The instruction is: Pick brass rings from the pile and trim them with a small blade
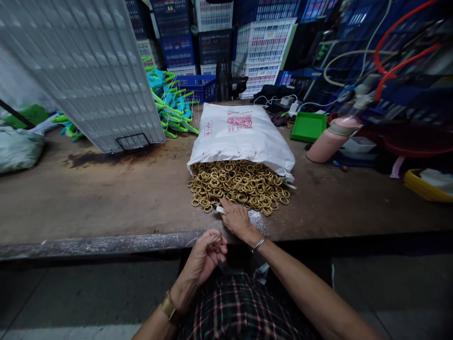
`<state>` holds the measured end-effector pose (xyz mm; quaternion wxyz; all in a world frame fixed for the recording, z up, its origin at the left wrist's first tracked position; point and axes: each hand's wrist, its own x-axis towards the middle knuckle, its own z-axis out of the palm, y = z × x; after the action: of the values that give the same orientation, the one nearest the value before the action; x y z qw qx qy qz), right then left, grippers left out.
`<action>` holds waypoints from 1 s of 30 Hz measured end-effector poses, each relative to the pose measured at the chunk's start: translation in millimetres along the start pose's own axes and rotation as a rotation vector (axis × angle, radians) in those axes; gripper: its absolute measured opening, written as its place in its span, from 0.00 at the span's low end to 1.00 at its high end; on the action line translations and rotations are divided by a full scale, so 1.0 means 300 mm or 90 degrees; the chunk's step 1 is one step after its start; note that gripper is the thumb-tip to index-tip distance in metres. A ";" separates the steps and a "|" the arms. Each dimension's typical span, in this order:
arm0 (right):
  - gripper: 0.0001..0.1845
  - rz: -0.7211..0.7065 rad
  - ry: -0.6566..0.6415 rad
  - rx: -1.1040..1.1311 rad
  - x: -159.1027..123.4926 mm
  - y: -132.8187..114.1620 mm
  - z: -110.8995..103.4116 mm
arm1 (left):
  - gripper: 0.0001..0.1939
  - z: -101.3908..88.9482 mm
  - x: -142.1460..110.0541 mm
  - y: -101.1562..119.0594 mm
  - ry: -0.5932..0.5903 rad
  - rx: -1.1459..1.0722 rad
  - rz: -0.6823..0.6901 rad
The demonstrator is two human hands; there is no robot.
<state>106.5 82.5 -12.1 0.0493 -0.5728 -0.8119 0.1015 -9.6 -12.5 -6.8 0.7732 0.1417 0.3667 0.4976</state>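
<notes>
A heap of gold-coloured rings (240, 184) spills from the open mouth of a white sack (226, 134) with red print. At the heap's near edge is my right hand (236, 218), its fingers closed around a small white tool with a dark tip (220, 209); its exact kind is unclear. My left hand (207, 255) is held lower, by the table's front edge, palm partly up. Its thumb and forefinger pinch what looks like a gold ring (218, 241), mostly covered by the fingers. A thin pale strand (191, 241) shows just left of that hand.
Left of the sack, a grey ribbed panel (106, 80) stands tilted on the wooden table (116, 193). Behind it lie green and turquoise hangers (173, 106). To the right are a green tray (309, 126), a pink bottle (327, 141) and a yellow basket (426, 189). Stacked crates (262, 42) fill the back.
</notes>
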 end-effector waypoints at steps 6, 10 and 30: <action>0.12 0.010 0.002 0.029 -0.016 0.034 0.000 | 0.09 -0.008 0.027 0.016 0.048 -0.097 -0.066; 0.12 -0.036 0.011 0.102 -0.063 0.069 0.010 | 0.13 0.009 0.044 0.021 0.084 -0.034 -0.021; 0.16 0.071 -0.065 0.642 -0.157 0.043 -0.017 | 0.15 0.041 0.040 -0.010 0.070 0.411 0.151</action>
<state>135.4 43.0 -8.3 0.2748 -0.5144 -0.6314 0.5112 3.8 -1.4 -5.2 0.6047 0.3935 0.5270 0.4492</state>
